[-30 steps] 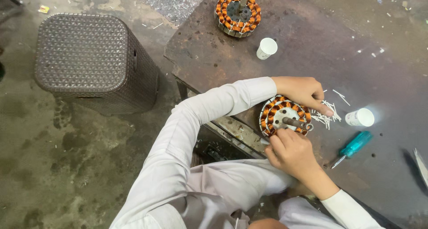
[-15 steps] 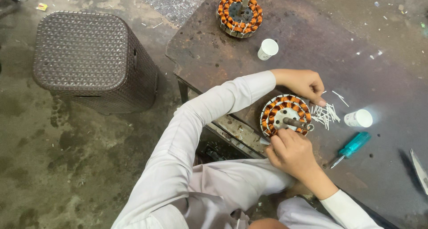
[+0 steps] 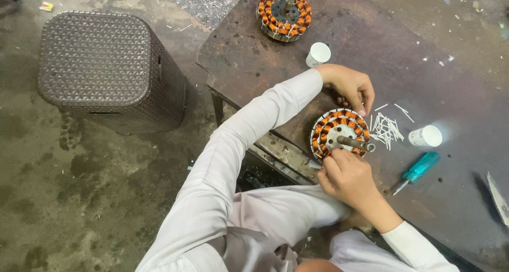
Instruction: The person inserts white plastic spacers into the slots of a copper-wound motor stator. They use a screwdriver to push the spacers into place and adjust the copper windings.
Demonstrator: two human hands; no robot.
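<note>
A round motor stator (image 3: 324,130) with copper windings and a steel shaft lies on the dark metal table (image 3: 371,33). My left hand (image 3: 351,85) curls over its far rim, fingertips on the windings. At the near rim my right hand (image 3: 347,177) has its fingers pinched together against the coils; anything small between them is hidden. A pile of thin white strips (image 3: 387,129) lies just right of the stator.
A second stator (image 3: 283,12) sits at the table's far edge. Two small white cups (image 3: 318,54) (image 3: 426,136), a teal-handled screwdriver (image 3: 418,170) and a blade (image 3: 497,198) lie on the table. A dark woven stool (image 3: 106,65) stands on the stained floor to the left.
My left hand has drawn back from beside the white strips to the stator's far rim. The right hand stays at the near rim.
</note>
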